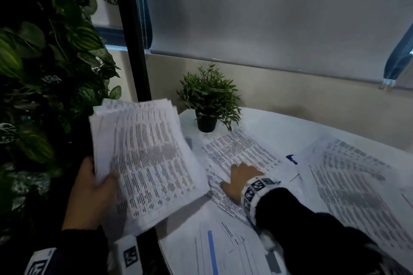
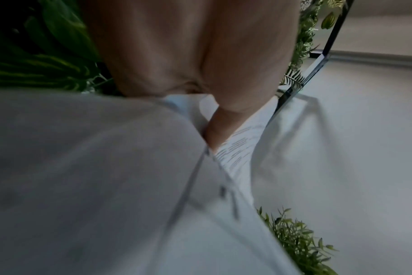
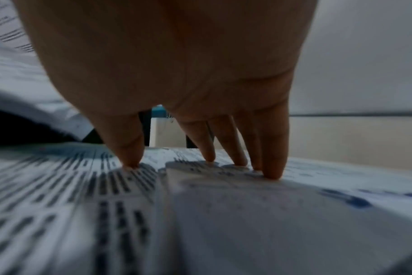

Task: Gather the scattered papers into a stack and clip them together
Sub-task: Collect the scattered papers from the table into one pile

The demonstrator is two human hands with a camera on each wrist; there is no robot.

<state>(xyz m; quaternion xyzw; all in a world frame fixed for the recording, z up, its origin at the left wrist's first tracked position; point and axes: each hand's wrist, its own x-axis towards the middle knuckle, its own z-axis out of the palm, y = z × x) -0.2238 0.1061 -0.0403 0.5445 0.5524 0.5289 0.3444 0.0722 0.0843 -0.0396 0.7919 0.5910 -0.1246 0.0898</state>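
Note:
A thick stack of printed papers [image 1: 145, 158] is held up off the table by my left hand [image 1: 93, 185], thumb on top and fingers underneath; the left wrist view shows the thumb pressed on the stack [image 2: 106, 167]. My right hand [image 1: 241, 176] lies on a printed sheet [image 1: 243, 149] on the white table [image 1: 290, 127], straight fingertips [image 3: 272, 173] pressing down on the paper [image 3: 106, 186]. More sheets lie scattered at the right [image 1: 348, 185] and front [image 1: 212, 250]. A small blue object [image 1: 291, 159], possibly a clip, lies among the sheets.
A small potted plant [image 1: 209, 100] in a black pot stands at the back of the table. A black post [image 1: 131, 40] and a wall of leaves [image 1: 40, 62] stand at the left. A window blind [image 1: 268, 11] hangs behind.

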